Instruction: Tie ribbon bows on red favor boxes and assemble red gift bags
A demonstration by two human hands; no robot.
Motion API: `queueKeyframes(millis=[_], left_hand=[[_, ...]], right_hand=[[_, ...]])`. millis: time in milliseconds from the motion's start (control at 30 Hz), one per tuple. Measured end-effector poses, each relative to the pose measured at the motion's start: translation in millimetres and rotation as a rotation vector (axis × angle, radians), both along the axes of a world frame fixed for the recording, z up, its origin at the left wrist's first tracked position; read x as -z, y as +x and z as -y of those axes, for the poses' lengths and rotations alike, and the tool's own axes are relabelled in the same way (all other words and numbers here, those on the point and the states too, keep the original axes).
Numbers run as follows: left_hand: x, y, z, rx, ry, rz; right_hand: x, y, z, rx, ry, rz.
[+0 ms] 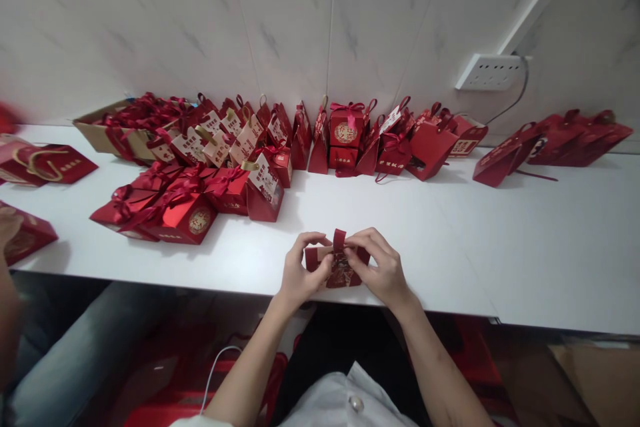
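Red box (pixel 342 275) located at the table's (pixel 480 240) near edge. Left grip (pixel 303 272) and right grip (pixel 381 269): both pinched on its top. Judged light, thin card, stiff but easily creased (contents unverified); best held by the side edges. Front patterned; dark-red loop (pixel 339 239) stands upright.

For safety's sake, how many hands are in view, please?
3: left hand and right hand on the small box, co-worker's hand at left edge; others may be hidden.
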State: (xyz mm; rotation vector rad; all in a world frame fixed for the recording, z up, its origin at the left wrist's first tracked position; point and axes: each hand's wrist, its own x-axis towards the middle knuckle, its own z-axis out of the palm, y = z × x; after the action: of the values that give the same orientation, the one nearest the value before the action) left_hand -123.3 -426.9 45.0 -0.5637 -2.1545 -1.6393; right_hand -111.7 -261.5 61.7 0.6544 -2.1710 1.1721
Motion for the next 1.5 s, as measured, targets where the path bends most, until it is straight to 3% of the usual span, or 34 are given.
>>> queueKeyframes(millis=[300,600,900,1067,1267,1367,1500], left_hand=[[-2.4,-0.2,2.1,0.068,-0.041,-0.066],[6.7,-1.0,-3.0,0.014,-0.025,-0.148],[-31.7,-0.2,-0.1,0.126,-0.074,0.073],[-25.1,4.2,-10.7,0.037,0.022,0.091],[-7.9,5.3,-21.4,-0.205,-0.024,-0.232],[-6.3,4.8,-22.7,-0.235,-0.026,-0.293],[-8.0,4.0,-21.4,-0.208,0.018,-0.208]], right_hand=[[2.5,-0.9,-0.1,-0.011,-0.017,-0.003],[10.0,-2.6,2.0,0.018,-0.047,-0.021],[11.1,-0.5,6.2,0.051,-0.1,0.001],[12.2,-0.8,5.2,0.035,-0.111,0.012],[11.9,-2.7,5.9,0.03,-0.12,-0.02],[10.6,-3.4,7.0,0.039,-0.126,-0.035],[9.8,-3.4,9.2,0.05,-0.127,-0.052]])
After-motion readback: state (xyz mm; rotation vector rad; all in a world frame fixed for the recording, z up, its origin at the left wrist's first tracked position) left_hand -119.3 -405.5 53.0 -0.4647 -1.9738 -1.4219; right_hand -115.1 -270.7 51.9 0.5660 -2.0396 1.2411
